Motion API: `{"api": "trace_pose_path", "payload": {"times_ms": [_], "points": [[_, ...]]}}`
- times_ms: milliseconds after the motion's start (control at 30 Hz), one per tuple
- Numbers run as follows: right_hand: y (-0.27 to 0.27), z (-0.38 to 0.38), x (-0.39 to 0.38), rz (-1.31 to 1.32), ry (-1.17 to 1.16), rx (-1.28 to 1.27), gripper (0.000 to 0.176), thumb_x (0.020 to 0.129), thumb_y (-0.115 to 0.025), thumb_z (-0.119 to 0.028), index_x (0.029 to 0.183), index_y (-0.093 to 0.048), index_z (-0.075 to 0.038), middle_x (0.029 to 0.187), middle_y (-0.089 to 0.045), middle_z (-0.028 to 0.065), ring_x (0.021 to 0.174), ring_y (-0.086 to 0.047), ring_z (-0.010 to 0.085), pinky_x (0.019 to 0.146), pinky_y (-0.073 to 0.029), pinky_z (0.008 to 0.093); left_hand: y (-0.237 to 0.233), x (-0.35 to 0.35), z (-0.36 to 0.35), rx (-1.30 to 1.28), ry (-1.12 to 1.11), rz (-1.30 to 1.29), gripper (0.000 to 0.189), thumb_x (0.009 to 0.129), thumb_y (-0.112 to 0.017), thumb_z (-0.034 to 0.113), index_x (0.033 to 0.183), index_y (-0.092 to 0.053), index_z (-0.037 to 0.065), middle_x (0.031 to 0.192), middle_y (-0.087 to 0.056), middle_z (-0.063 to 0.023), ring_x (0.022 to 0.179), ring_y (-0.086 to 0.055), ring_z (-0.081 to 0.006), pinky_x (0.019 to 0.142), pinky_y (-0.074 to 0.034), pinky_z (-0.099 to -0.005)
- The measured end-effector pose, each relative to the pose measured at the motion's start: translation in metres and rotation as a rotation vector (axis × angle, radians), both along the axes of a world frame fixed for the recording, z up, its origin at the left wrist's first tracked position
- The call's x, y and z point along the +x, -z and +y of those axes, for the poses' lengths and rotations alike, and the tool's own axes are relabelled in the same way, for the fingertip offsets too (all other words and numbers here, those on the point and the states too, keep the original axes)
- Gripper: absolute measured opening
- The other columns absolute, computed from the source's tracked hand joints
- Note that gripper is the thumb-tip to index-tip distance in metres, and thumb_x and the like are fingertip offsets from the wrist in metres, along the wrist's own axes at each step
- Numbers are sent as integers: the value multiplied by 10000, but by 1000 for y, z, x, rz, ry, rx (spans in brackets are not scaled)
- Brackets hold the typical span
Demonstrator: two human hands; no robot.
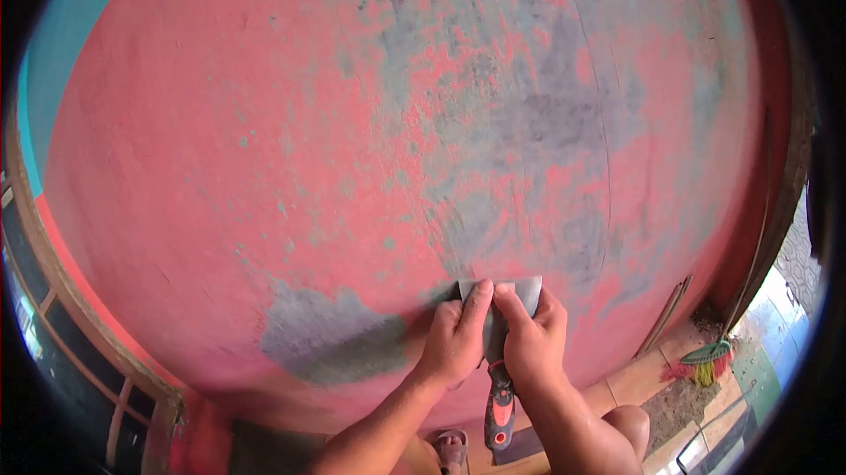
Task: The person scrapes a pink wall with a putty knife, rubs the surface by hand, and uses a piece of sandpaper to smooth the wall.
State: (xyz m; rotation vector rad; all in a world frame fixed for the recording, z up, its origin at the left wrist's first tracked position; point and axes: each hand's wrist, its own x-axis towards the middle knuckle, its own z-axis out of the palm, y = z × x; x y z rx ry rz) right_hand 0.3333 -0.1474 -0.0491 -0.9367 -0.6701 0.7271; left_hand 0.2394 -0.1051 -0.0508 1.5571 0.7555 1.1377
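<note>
Scraper point(495, 345) at lower centre of the frame, pinched by the blade between left hand point(453, 336) and right hand point(534, 347), equally near both; pointing lengthwise nearly straight up, edge-first against wall point(291, 140).

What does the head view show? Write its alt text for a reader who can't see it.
A person's left hand and right hand hold a scraper, its metal blade at a pink wall mottled with grey and green patches. A broom is at lower right; a sandalled foot shows below.

Open wall point(220, 166) above, broom point(708, 355) lower right
</note>
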Motion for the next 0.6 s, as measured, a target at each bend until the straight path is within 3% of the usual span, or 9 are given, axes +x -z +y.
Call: {"api": "trace_pose_path", "payload": {"times_ms": [133,267,400,433,533,600], "points": [[-8,-5,4,-50,-7,-36,231,924,-686,-191,915,-654,38,807,-665,49,757,-584,92,676,-491,287,-12,2,-4,-185,45,-116,458,1063,-478,412,1046,-695,8,923,-669,2,831,-601,-65,718,-487,-238],[5,-2,0,25,13,-1,241,923,-689,-197,899,-649,40,798,-658,40,746,-573,88,662,-479,279,10,1,4,3,6,20,459,1063,-479,404,1045,-692,-2,922,-667,-6,833,-605,-72,724,-488,-248],[-15,-2,6,-10,-34,15,225,921,-683,-182,920,-650,41,800,-660,47,763,-585,96,690,-487,282,-11,3,3,-177,26,-58,448,1066,-474,398,1048,-689,5,945,-657,-4,864,-580,-66,721,-483,-246],[-12,-2,5,3,-37,17,224,918,-684,-183,925,-650,38,799,-660,48,764,-592,100,698,-496,291,-15,8,-3,-132,6,-120,475,1082,-451,371,919,-673,-17,776,-603,23,744,-517,-37,636,-440,-243],[9,-1,0,-11,49,16,239,918,-688,-201,920,-650,36,801,-660,46,753,-585,98,695,-493,292,9,5,3,98,-36,-12,479,1079,-459,378,914,-674,-18,771,-606,24,738,-516,-29,620,-435,-245],[-4,-6,4,3,-4,-53,237,915,-691,-200,918,-652,33,813,-665,54,760,-594,104,699,-500,294,3,4,6,-2,6,-26,477,1077,-463,378,893,-667,-11,744,-597,31,696,-512,-29,599,-421,-236]]}}
